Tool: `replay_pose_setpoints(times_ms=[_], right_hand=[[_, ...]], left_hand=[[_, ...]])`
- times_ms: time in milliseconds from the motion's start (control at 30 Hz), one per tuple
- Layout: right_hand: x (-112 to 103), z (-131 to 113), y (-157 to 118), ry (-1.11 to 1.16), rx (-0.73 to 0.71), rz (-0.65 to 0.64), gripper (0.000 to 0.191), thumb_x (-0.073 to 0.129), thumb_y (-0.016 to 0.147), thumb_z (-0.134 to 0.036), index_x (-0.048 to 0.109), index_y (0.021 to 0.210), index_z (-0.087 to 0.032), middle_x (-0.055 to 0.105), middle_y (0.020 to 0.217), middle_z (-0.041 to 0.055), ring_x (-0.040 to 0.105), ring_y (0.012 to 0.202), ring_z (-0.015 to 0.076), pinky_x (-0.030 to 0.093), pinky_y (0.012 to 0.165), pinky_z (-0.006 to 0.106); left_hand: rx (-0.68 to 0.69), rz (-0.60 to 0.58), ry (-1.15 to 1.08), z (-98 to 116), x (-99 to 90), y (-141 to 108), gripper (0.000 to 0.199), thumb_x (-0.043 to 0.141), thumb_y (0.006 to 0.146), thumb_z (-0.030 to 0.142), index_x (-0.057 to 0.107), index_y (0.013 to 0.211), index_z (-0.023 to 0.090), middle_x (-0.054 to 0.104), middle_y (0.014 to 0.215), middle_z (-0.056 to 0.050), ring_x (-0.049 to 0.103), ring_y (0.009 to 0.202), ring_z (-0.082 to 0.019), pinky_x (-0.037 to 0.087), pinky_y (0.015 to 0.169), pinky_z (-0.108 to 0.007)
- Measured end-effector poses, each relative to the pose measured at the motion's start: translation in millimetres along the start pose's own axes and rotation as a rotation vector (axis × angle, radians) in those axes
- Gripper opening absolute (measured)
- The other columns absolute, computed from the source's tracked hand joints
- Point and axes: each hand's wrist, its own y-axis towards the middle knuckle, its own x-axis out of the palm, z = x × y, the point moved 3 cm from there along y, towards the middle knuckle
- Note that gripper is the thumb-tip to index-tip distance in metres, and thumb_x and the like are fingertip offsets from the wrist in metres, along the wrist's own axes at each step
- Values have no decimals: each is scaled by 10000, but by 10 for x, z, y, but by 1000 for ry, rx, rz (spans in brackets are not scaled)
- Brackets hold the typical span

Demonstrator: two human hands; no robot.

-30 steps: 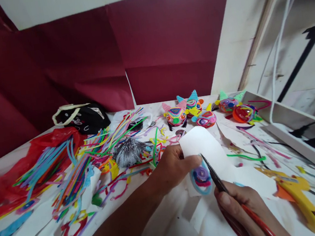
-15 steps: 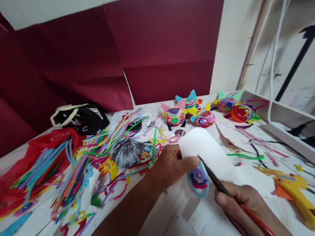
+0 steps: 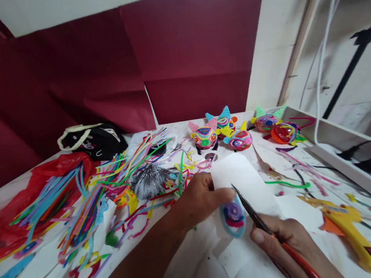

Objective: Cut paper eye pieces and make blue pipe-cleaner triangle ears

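My left hand [image 3: 201,200] pinches a white card [image 3: 240,173], its thumb on top at the card's left side. Under and below that thumb lies an oval craft piece [image 3: 233,219] with a light-blue fuzzy rim, a purple coil and a dark pink strip. My right hand [image 3: 279,240] is closed around scissors [image 3: 254,216] with dark pointed blades and red-orange handles. Their tip rests over the card, just beside my left thumb and above the oval piece. The ends of the handles run out of view at the bottom.
Bundles of coloured pipe cleaners [image 3: 79,206] and a red plastic bag [image 3: 56,161] lie at left. Several colourful animal-like crafts [image 3: 204,137] stand at the back. A yellow glue gun [image 3: 348,227] lies at right, near a white power strip [image 3: 351,168] and cables.
The scissors' tip stays beside my left thumb, and both hands keep their hold. The view has shifted slightly; the oval piece appears a little lower.
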Motion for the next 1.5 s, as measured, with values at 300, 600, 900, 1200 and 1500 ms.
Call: replay_pose_setpoints(times_ms=[300, 600, 900, 1200, 1500], right_hand=[[-9, -57, -26, 103, 113, -84, 470, 431, 811, -639, 405, 658, -196, 285, 470, -71, 221, 380, 54, 114, 373, 225], [-34, -63, -1, 217, 106, -230, 451, 466, 797, -631, 454, 728, -185, 370, 475, -63, 342, 382, 61, 268, 373, 178], [-73, -37, 32, 288, 149, 74, 350, 673, 707, -484, 493, 728, -184, 478, 528, -37, 459, 470, 99, 393, 448, 203], [-209, -114, 151, 325, 8, 362, 388, 782, 621, -341, 531, 873, -186, 627, 733, 13, 606, 596, 144, 501, 557, 228], [-405, -212, 128, 216, -50, 530, 350, 766, 637, -351, 541, 854, -195, 583, 691, -13, 575, 557, 124, 472, 494, 203]], left_hand=[[-63, -6, -15, -41, -32, 10, 166, 628, 624, 262, 578, 643, 106, 525, 620, 1, 454, 587, -104, 359, 549, -212], [-22, 146, -276, -147, -107, 118, 204, 669, 652, 254, 664, 793, 106, 621, 659, -20, 553, 603, -125, 438, 595, -229], [104, 375, -500, -132, -91, 167, 201, 679, 692, 299, 647, 793, 128, 633, 668, -13, 549, 549, -97, 443, 559, -209], [99, 358, -377, -351, 127, 169, 269, 662, 713, 376, 662, 733, 107, 643, 640, -40, 542, 540, -113, 419, 540, -224], [99, 307, -355, -350, 247, 124, 346, 689, 686, 374, 643, 915, 118, 681, 807, -82, 623, 666, -169, 453, 573, -249]])
